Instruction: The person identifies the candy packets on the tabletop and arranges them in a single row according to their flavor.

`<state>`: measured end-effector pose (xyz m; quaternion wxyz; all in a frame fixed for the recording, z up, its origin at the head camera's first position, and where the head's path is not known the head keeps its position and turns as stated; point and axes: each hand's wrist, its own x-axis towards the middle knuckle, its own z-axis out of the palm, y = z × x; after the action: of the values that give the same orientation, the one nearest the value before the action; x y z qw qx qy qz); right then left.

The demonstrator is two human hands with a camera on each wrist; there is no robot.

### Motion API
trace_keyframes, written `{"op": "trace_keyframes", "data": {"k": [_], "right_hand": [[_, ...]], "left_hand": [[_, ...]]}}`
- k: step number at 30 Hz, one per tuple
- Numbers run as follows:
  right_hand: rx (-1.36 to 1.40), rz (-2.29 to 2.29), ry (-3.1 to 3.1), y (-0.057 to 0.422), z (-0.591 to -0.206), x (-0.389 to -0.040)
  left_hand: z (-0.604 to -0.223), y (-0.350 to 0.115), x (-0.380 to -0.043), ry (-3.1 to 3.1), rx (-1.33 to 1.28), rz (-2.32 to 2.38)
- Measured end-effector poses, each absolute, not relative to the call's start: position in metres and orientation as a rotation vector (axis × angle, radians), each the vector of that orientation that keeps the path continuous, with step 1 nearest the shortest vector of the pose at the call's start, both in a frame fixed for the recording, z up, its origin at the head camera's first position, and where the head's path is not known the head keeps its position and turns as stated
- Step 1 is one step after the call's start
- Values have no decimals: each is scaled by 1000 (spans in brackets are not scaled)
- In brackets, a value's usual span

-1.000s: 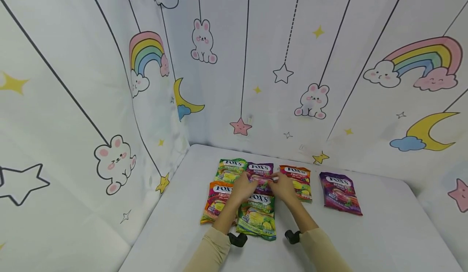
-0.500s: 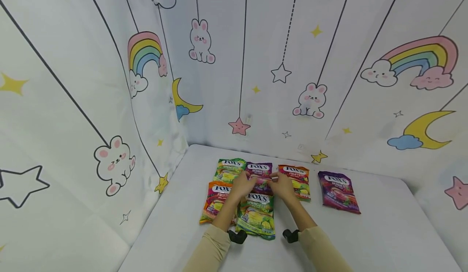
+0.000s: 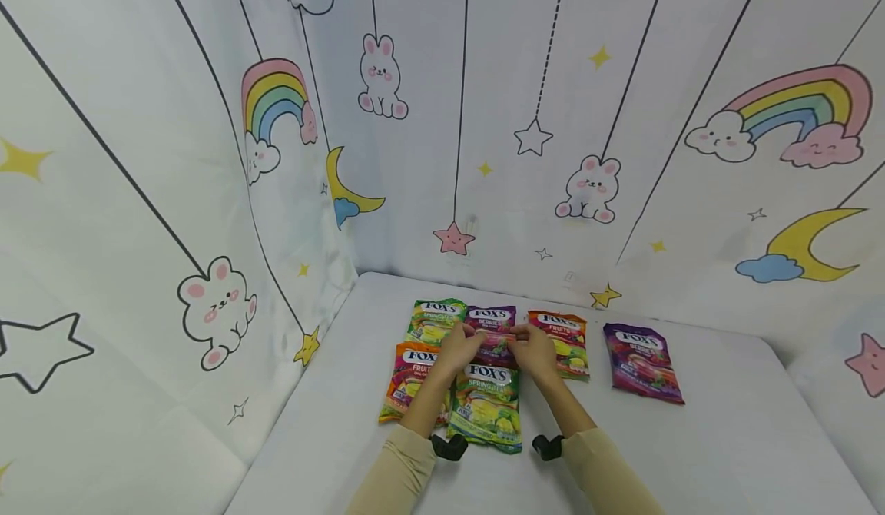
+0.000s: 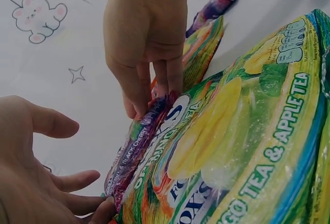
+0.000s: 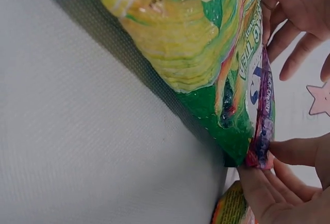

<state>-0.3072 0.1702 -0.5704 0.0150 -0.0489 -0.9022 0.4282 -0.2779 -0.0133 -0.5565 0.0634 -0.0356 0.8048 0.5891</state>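
A purple Fox's Berries candy bag (image 3: 495, 352) lies flat on the white table between my two hands. My left hand (image 3: 457, 349) is at its left edge; the left wrist view shows the fingers (image 4: 77, 202) touching the bag's side and the thumb held away. On the opposite side my right hand (image 3: 535, 350) pinches the edge, its thumb over the purple bag (image 5: 266, 110) in the right wrist view and the fingers along the side. Directly in front lies a green Springtea bag (image 3: 486, 407), which fills much of both wrist views.
Left of the hands are another green bag (image 3: 432, 320) and an orange-red Fruits bag (image 3: 408, 384). To the right lie a red Fruits bag (image 3: 563, 342) and a separate purple bag (image 3: 643, 363). A white printed cloth (image 3: 525, 215) rises behind the table (image 3: 733, 430).
Both hands stay at the purple bag with hardly any movement. The bags keep their places; the head view shifts only slightly.
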Motion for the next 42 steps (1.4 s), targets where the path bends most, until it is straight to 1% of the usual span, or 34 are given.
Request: {"op": "trace_keyframes", "data": {"k": [9,25,37,42], "right_hand": [[-188,1461,-2739,171,-574,-307],[-215,1544,-2657,172,-573,-304],[-223,1544,-2635,173,-570,-301],[-179,1513,-2630,174,-568,-301]], "left_hand": [[-557,-14,-277,2363,-101,1845],[-557,-12,-277,2298,-76,1941],[-555,-11,-275,2259,-60,1951],[-553,-9,-274,2273,-58,1946]]}}
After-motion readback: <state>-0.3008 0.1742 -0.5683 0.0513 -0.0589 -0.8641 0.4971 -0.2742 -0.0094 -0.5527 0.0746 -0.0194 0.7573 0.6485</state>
